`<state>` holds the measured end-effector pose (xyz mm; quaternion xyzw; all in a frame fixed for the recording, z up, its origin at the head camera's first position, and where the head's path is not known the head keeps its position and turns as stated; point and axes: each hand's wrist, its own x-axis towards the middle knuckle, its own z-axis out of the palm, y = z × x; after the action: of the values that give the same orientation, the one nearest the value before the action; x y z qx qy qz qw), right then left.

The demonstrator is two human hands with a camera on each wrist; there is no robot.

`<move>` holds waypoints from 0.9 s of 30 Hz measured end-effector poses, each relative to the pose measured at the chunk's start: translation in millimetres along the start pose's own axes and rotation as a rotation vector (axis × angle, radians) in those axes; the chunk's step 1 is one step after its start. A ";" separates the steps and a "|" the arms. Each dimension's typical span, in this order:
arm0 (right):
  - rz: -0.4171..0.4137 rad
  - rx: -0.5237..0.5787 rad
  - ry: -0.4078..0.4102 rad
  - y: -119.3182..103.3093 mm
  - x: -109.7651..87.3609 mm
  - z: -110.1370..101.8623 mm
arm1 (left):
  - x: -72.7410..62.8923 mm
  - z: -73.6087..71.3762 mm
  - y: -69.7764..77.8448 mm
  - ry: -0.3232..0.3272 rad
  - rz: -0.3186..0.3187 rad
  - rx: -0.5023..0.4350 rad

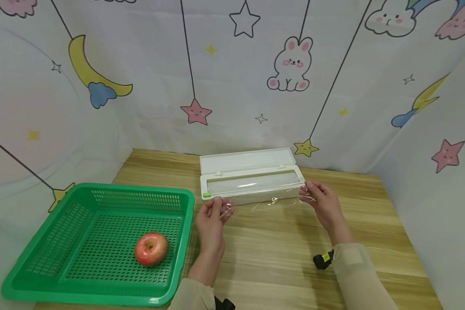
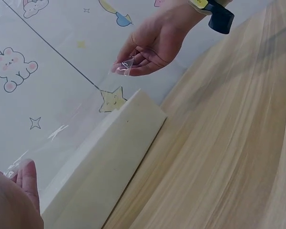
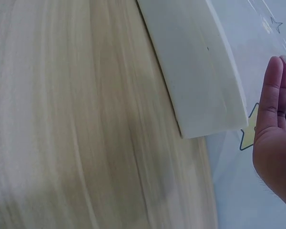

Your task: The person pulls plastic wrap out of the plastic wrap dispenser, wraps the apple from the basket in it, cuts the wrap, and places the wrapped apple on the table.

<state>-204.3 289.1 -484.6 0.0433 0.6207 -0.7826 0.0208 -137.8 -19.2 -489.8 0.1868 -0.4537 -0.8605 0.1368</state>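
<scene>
A clear sheet of plastic wrap (image 1: 271, 200) stretches between my two hands, in front of a white wrap dispenser box (image 1: 252, 199) whose lid (image 1: 248, 161) stands raised at the back. The left corner of the film is pinched by my left hand (image 1: 212, 224), near the box's left front corner. At the other end my right hand (image 1: 325, 206) pinches the right corner, beside the box's right end. In the left wrist view the film (image 2: 58, 132) runs taut above the box's front wall (image 2: 109, 157). The right wrist view catches only part of my right hand (image 3: 279, 129).
To the left stands a green plastic basket (image 1: 190, 224) with a red apple (image 1: 151, 249) inside. A small green slider (image 1: 207, 195) sits at the box's left end. The wooden table (image 1: 271, 267) meets a printed cloth backdrop (image 1: 232, 86) behind the box.
</scene>
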 end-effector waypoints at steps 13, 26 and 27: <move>0.016 0.077 -0.002 -14.9 5.2 4.7 | 6.7 15.8 14.7 0.006 -0.017 -0.027; 0.035 0.093 0.000 -21.2 10.7 8.9 | 9.2 23.8 25.6 0.032 0.007 -0.057; 0.035 0.090 0.001 -21.6 11.4 9.5 | 9.1 24.2 26.5 0.032 0.008 -0.053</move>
<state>-217.9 285.0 -462.5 0.0551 0.5842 -0.8091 0.0322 -155.0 -19.9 -457.0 0.1950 -0.4293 -0.8686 0.1521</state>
